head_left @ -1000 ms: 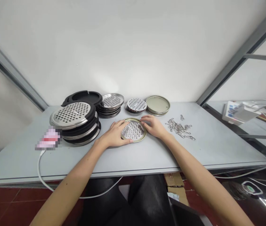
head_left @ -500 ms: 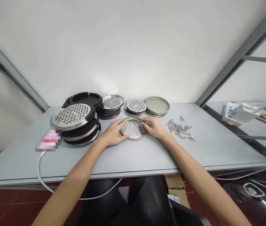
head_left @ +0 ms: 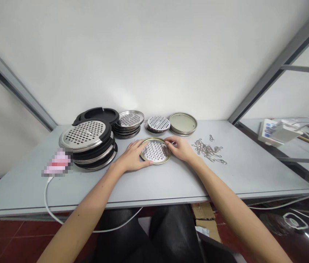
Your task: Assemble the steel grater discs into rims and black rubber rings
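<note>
A round metal grater plate (head_left: 156,152) lies inside a shallow gold-rimmed tray (head_left: 158,163), which rests on the table in front of me. My left hand (head_left: 135,157) grips the tray's left side, its thumb along the near rim and its fingers at the far left edge. At the upper right rim, my right hand (head_left: 178,147) holds on with thumb and fingertips bent together. The fingers partly cover the rim on both sides. Just behind stand a stack of small grater plates (head_left: 158,124) and a stack of gold trays (head_left: 183,123).
Loose metal clips (head_left: 207,150) lie in a pile on the right. Black-rimmed graters (head_left: 85,135) are stacked at left, near a black ring-shaped part (head_left: 101,116) and more silver graters (head_left: 129,119). A white cable (head_left: 45,193) hangs over the table's front edge; a power strip (head_left: 269,132) sits far right.
The tray with its grater plate has shifted slightly right and nearer to me. Both hands moved along with it, the left thumb sliding a little along the near rim.
</note>
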`<state>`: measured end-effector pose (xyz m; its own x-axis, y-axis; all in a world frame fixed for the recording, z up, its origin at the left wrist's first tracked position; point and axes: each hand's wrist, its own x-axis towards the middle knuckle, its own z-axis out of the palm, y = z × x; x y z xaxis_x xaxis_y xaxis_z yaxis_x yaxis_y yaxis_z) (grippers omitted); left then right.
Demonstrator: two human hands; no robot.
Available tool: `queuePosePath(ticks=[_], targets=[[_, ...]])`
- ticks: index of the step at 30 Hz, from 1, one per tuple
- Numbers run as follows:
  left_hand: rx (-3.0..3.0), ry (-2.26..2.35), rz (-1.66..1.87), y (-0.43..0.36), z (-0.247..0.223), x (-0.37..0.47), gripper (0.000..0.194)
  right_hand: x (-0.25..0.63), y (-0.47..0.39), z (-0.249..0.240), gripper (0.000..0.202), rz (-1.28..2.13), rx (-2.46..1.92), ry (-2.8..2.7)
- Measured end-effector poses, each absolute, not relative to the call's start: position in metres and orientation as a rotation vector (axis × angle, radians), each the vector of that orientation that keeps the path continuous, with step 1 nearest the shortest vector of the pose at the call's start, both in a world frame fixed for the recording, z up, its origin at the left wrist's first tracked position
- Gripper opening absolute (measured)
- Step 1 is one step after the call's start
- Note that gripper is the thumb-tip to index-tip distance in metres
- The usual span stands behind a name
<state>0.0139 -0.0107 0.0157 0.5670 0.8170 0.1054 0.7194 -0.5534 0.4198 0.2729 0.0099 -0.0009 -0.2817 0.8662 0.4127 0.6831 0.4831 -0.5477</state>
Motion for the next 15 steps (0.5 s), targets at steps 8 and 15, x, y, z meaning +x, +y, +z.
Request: queuePosePath(ticks=[8,15], targets=[[2.454,1.324,0.404,-0.006,0.011,0.008,0.096,0.263,0.026,0.015,0.023,0.239,-1.117,-1.943],[2.398,1.423,0.319,-0.003,0.006,0.002,0.085,0.224,0.074,0.059,0.03,0.003,-1.047,-2.194]])
